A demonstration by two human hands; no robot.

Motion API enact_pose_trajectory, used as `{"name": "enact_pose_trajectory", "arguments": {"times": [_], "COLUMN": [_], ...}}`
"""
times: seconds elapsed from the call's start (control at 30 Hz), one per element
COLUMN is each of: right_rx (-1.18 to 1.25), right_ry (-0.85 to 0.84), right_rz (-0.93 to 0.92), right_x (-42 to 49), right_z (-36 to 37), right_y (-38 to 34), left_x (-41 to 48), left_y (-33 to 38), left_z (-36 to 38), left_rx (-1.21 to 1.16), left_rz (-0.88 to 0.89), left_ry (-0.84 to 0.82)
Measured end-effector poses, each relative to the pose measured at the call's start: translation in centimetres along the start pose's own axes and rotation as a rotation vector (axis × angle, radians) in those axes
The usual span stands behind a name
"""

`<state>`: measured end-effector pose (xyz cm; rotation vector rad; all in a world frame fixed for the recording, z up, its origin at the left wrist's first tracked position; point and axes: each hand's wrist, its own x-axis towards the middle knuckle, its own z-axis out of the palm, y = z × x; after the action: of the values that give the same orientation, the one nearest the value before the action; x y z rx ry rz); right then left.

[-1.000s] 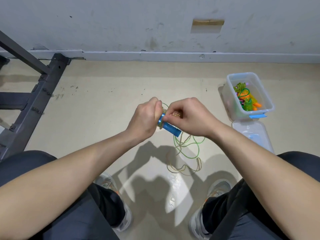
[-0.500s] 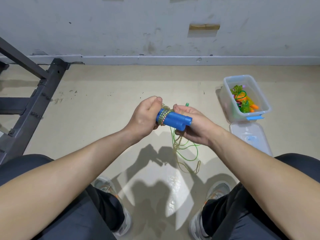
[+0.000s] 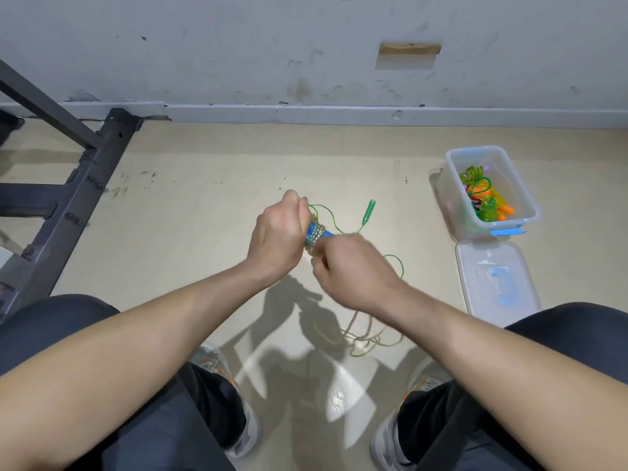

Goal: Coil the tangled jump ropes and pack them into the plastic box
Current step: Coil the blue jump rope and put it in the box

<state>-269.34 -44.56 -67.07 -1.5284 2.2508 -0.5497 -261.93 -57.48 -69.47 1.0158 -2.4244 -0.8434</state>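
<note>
The left hand's (image 3: pixel 277 239) fingers are curled tight round the blue handles (image 3: pixel 328 234), which a beaded rope (image 3: pixel 316 232) binds in several turns. Just below, the blurred right hand (image 3: pixel 353 270) has its fingers curled in, seemingly pinching that rope. The rope's loose end trails to the floor (image 3: pixel 204 232) between the shoes. A green rope (image 3: pixel 368 212) loops behind the hands. Well to the right, the plastic box (image 3: pixel 475 151) holds bright coiled ropes, its lid (image 3: pixel 496 283) beside it.
</note>
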Motion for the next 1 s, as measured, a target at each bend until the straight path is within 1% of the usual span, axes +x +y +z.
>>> {"name": "enact_pose_trajectory", "arguments": {"times": [0.03, 0.1, 0.2, 0.3, 0.37, 0.4, 0.43, 0.5, 0.57, 0.63, 0.7, 0.73, 0.77, 0.83, 0.9, 0.93, 1.0], "right_rx": [-0.012, 0.067, 0.461, 0.915, 1.125, 1.19, 1.243, 1.307, 1.357, 1.384, 1.324, 1.228, 1.083, 0.697, 0.283, 0.119, -0.081], "right_ry": [0.046, 0.041, -0.041, -0.079, -0.111, -0.126, -0.134, -0.114, -0.064, -0.049, -0.06, -0.057, -0.056, -0.053, -0.055, -0.061, -0.045], "right_rz": [-0.035, -0.067, -0.031, 0.037, 0.042, 0.051, 0.078, 0.146, 0.246, 0.354, 0.398, 0.383, 0.354, 0.255, 0.126, 0.087, 0.055], "right_x": [0.2, 0.7, 1.3, 1.6, 1.7, 1.7, 1.7, 1.8, 1.8, 1.7, 0.9, 0.4, 0.0, -0.4, -0.3, -0.3, -0.3], "right_z": [-0.8, -2.2, -3.5, -4.2, -4.2, -4.1, -4.0, -3.4, -2.5, -1.0, 0.5, 1.0, 1.4, 1.4, 0.7, 0.1, -1.2], "right_y": [0.3, 1.1, 2.9, 4.5, 4.8, 4.8, 4.7, 4.8, 4.6, 3.8, 2.4, 1.7, 1.2, 0.5, 0.1, -0.1, -0.4], "left_x": [-0.2, -0.5, -0.2, 0.5, 0.5, 0.5, 0.4, 0.5, 0.7, 0.8, 0.9, 0.9, 1.0, 1.0, 0.9, 0.9, 1.0], "left_y": [-0.1, 0.2, 1.0, 1.7, 2.1, 2.3, 2.5, 3.0, 3.1, 2.6, 2.0, 1.6, 1.2, 0.9, 1.0, 0.9, 0.7], "left_z": [0.1, 0.2, -0.4, -1.3, -1.7, -1.8, -1.9, -2.0, -1.9, -1.5, -1.0, -0.8, -0.8, -1.0, -1.3, -1.4, -1.3], "left_rx": [0.019, 0.007, -0.09, -0.301, -0.455, -0.514, -0.569, -0.694, -0.776, -0.778, -0.71, -0.612, -0.475, -0.227, -0.129, -0.102, -0.045], "left_rz": [0.024, 0.054, 0.089, 0.001, -0.041, -0.053, -0.067, -0.115, -0.171, -0.242, -0.302, -0.3, -0.272, -0.188, -0.151, -0.147, -0.13], "left_ry": [-0.036, -0.117, -0.24, -0.361, -0.455, -0.486, -0.498, -0.466, -0.373, -0.252, -0.131, -0.058, 0.008, 0.078, 0.108, 0.11, 0.099]}}
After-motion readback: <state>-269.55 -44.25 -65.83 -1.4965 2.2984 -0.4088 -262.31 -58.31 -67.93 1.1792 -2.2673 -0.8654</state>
